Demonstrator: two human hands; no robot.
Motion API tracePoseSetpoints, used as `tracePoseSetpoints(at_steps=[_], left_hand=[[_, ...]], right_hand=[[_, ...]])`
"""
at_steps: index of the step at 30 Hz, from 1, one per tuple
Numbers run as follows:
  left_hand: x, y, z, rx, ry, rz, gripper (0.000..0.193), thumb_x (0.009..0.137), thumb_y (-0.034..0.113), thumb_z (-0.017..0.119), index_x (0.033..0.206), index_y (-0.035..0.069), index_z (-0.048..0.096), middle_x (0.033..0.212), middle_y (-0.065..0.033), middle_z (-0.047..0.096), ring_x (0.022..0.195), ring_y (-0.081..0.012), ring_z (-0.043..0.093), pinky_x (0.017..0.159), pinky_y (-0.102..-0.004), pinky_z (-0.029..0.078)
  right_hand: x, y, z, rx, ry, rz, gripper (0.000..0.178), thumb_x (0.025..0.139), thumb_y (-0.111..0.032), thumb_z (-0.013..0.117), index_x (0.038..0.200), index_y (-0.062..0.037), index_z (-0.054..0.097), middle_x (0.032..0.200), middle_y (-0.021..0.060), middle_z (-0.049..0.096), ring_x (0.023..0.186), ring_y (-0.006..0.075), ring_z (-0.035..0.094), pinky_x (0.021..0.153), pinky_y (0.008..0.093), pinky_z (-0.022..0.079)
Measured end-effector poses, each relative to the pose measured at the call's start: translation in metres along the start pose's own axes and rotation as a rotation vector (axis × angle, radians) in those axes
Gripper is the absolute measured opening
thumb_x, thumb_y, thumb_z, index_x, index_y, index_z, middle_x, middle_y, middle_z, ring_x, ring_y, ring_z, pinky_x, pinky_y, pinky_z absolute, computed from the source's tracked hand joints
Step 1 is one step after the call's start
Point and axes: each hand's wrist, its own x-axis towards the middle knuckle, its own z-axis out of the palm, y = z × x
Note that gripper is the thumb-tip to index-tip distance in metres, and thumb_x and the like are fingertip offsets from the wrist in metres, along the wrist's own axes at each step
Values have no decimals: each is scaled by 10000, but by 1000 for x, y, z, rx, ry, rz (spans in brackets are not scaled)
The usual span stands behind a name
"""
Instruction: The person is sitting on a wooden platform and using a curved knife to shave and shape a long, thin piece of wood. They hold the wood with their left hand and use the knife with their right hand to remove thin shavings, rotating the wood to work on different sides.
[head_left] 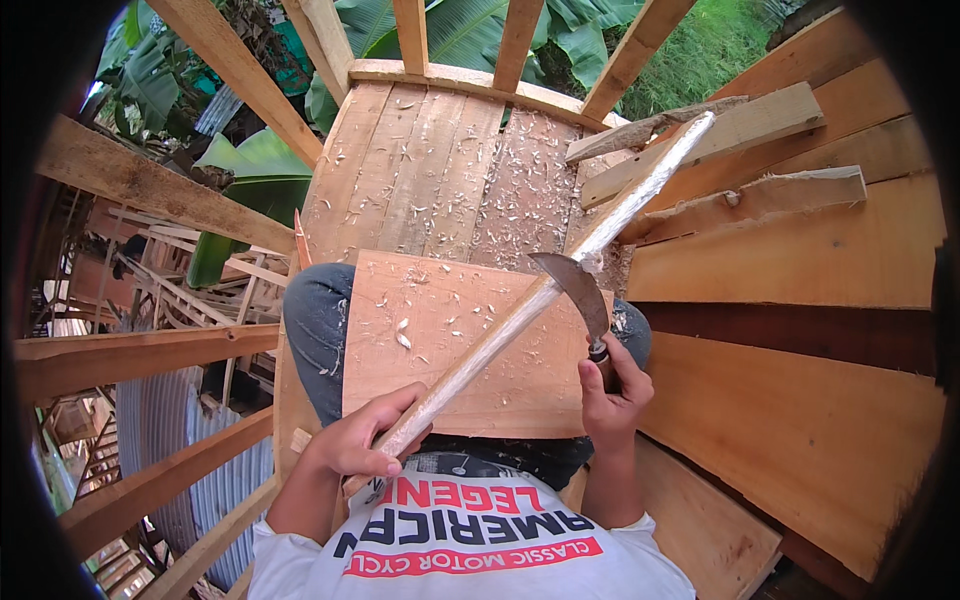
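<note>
My left hand [380, 432] is wrapped round the near end of a long, pale wooden pole [480, 352], which slants away to the far right. In my right hand [615, 390] is the dark handle of a sickle [580, 292]. Its curved blade crosses the pole about midway, with a curl of shaved wood beside it. A flat wooden board [450, 290] lies across my lap beneath the pole, with a few shavings on it. The pole's surface looks freshly pared.
Wood shavings litter the plank floor [400, 180] ahead. Offcuts of timber [750, 205] lie at the right, by wide boards [800, 430]. Wooden rails [150, 355] rise on the left and far side, with banana leaves [440, 45] beyond and corrugated metal sheets [165, 440] lower left.
</note>
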Motion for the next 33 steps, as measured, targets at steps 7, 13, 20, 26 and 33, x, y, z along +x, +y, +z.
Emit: tracePoseSetpoints(at_steps=[7,13,20,26,33], left_hand=[[-5,-3,0,-110,-50,-29,735,607,441,790,1074,14,417,733,30,405,605,-54,382,528,-193,302],[-2,-4,1,-158,-70,-15,724,614,450,784,1060,23,406,704,30,395,575,-47,375,498,-183,295],[-4,-6,-3,-258,-109,-42,697,618,429,778,1043,36,390,666,30,376,527,-49,360,461,-188,298],[-1,-14,-2,-311,-147,-54,674,615,407,779,1016,40,382,661,27,375,521,-46,351,454,-192,293],[-6,-16,1,-455,-122,-78,645,597,351,803,986,40,392,665,16,405,499,-31,362,436,-173,289]], right_hand=[[6,-8,-18,374,51,306,302,844,-95,669,1090,61,591,653,-17,549,505,28,426,466,181,328],[2,-11,-19,325,-331,326,246,772,-23,697,1005,39,648,645,-13,554,545,21,446,492,190,335],[-2,-20,-3,295,-424,188,243,787,-34,693,1013,38,639,658,-2,574,533,17,439,479,185,316],[3,-13,-8,410,-216,301,253,816,-65,680,1032,57,628,620,18,562,570,62,518,526,195,365],[10,-4,-10,405,-179,386,249,797,-45,688,1020,51,636,647,29,577,565,72,505,522,216,377]])
